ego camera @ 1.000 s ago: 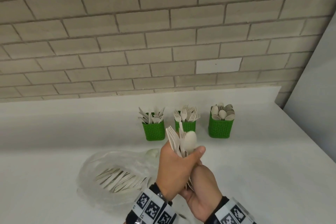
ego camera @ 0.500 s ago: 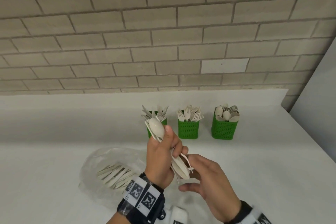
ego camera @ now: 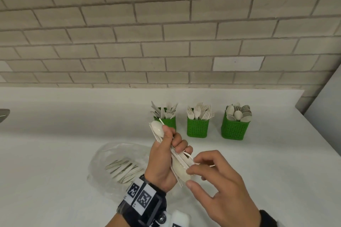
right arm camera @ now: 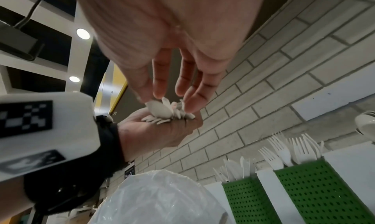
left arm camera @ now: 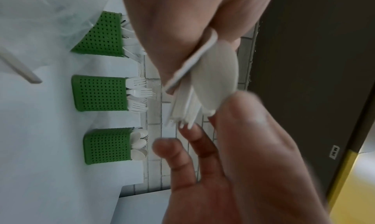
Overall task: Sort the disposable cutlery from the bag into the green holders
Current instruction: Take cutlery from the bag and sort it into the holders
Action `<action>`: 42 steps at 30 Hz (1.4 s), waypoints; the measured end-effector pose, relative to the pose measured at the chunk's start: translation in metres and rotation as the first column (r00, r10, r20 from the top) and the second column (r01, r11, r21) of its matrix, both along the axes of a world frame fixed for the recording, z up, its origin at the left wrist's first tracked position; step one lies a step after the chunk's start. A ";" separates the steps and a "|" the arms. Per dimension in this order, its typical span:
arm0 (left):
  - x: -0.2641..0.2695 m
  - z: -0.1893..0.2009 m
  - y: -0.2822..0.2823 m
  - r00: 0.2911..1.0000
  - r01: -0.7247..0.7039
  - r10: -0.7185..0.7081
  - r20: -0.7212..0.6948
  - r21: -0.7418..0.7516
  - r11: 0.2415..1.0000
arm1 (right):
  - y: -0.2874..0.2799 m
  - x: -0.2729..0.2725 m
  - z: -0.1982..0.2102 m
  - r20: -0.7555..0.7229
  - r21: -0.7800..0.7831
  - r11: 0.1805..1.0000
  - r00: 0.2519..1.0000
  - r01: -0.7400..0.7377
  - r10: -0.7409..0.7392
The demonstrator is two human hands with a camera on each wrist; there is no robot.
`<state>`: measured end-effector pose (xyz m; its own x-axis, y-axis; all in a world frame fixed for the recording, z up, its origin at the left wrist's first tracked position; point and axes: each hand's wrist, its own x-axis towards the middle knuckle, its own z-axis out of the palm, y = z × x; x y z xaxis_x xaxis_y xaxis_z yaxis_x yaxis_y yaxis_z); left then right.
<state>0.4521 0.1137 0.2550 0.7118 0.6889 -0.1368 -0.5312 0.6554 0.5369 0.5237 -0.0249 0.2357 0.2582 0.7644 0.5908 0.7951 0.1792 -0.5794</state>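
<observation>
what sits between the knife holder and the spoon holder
The green fork holder stands between the knife holder and the spoon holder, apart from both on the white counter; the head view shows it.

right hand (right arm camera: 172,54) fingertips touching cutlery bundle (right arm camera: 168,111), left hand (right arm camera: 158,131) gripping it

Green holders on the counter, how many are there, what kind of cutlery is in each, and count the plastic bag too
Green holder with knives: 1
Green holder with forks: 1
Green holder with spoons: 1
Clear plastic bag with cutlery inside: 1
Total: 4 containers, 3 of them green holders.
</observation>
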 end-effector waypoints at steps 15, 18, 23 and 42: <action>-0.010 -0.005 0.017 0.996 0.013 -0.022 -0.091 -0.089 0.996 | -0.022 -0.002 0.016 -0.050 0.106 0.994 0.999 0.002 0.003; -0.017 -0.003 0.021 0.994 0.058 -0.060 -0.086 -0.017 0.998 | -0.035 -0.003 0.038 -0.132 0.088 0.995 0.990 0.055 -0.044; -0.022 -0.003 0.005 0.932 0.344 -0.275 -0.235 0.348 0.872 | -0.016 0.017 0.061 -0.571 0.058 0.998 0.821 0.031 0.008; -0.007 -0.003 -0.005 0.928 0.369 -0.372 -0.019 0.189 0.910 | 0.043 0.033 0.048 -0.282 -0.101 0.990 0.951 0.103 -0.128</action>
